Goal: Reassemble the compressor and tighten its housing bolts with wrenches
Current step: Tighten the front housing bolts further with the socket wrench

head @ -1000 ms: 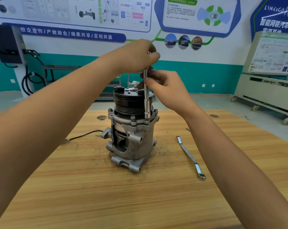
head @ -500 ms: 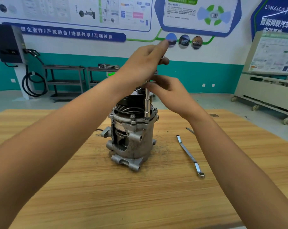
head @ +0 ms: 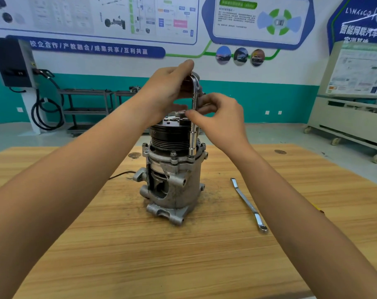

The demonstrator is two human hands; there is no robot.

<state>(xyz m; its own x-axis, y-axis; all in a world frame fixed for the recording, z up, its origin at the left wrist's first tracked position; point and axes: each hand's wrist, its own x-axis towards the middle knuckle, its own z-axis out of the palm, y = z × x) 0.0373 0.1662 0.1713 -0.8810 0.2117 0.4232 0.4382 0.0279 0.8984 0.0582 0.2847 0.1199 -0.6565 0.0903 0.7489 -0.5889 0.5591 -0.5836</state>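
At the middle of the table (head: 140,255), somewhat toward its far edge, I log one compressor (head: 172,182): it stands upright on its mounting lugs, grey cast housing below, dark grooved pulley (head: 170,137) on top. Housing bolts: several seen round the upper flange, one bolt head (head: 173,153) facing me at the front. Socket wrench (head: 193,134), one: it stands upright at the flange's right side, its lower end seated on the flange where a bolt would sit, though the bolt itself is hidden under the socket; the shaft rises beside the pulley and bends over at the top. My left hand (head: 168,87) is above the compressor, fingers curled round the bent top end of the wrench. My right hand (head: 222,117) is just to the right of the shaft, thumb and fingertips pinching it at about the height of the pulley's top face. Second wrench (head: 248,203), one, a flat ring type: it lies on the table between the compressor and the right edge, slanting from far-left to near-right, ring end nearest me, touched by neither hand. A black cable (head: 120,174) lies on the table at the compressor's left side.
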